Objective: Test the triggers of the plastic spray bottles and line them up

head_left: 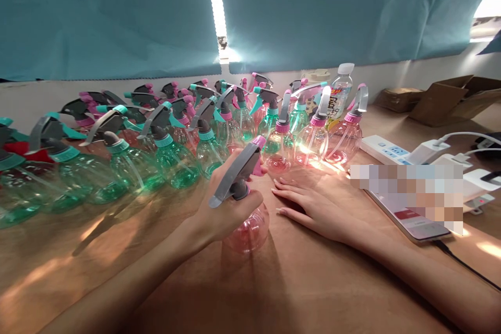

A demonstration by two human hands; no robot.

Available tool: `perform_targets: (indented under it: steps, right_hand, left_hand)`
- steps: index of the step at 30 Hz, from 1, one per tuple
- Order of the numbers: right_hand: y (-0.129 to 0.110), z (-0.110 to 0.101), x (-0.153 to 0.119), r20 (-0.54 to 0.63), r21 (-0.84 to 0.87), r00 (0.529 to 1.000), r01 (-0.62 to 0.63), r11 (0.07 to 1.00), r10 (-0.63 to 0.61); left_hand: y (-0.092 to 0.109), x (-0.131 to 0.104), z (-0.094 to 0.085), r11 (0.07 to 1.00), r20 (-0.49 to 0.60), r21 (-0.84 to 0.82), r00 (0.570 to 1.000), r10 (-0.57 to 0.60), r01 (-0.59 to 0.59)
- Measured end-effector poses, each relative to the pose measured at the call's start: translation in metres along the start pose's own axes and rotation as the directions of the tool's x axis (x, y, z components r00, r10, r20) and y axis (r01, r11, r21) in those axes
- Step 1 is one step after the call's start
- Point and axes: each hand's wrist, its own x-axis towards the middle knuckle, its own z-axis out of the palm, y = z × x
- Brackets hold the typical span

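Observation:
My left hand (230,209) is wrapped round the neck of a pink spray bottle (248,232) with a grey and pink trigger head. The bottle stands upright on the brown table (188,282), and its lower pink body shows below my fingers. To its right, my right hand (309,206) lies flat on the table with fingers stretched out, holding nothing. Just beyond both hands stand more pink spray bottles (278,151), and green spray bottles (176,164) fill the left side.
At the right are a phone (410,222) with a cable, a white power strip (385,148) with plugged-in chargers, and an open cardboard box (450,99). A clear drink bottle (342,86) stands behind the spray bottles. A teal cloth (117,15) hangs at the back.

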Motion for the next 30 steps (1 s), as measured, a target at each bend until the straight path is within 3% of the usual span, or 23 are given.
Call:
perform_targets:
  steps: [8, 17, 30]
  right_hand:
    - [-0.010, -0.012, 0.002, -0.013, -0.032, 1.000, -0.021, 0.999, 0.021]
    - [-0.010, -0.012, 0.002, -0.016, -0.024, 1.000, -0.021, 0.999, 0.021]
    - [-0.016, -0.020, 0.003, 0.024, -0.056, 0.999, -0.020, 0.998, 0.021]
  left_hand:
    - [0.004, -0.001, 0.003, 0.995, 0.020, -0.095, 0.999, 0.034, -0.032]
    - [0.003, -0.001, 0.005, 0.986, 0.018, -0.162, 0.999, 0.034, -0.031]
    - [0.004, 0.000, 0.006, 0.987, 0.021, -0.159, 0.999, 0.038, -0.034]
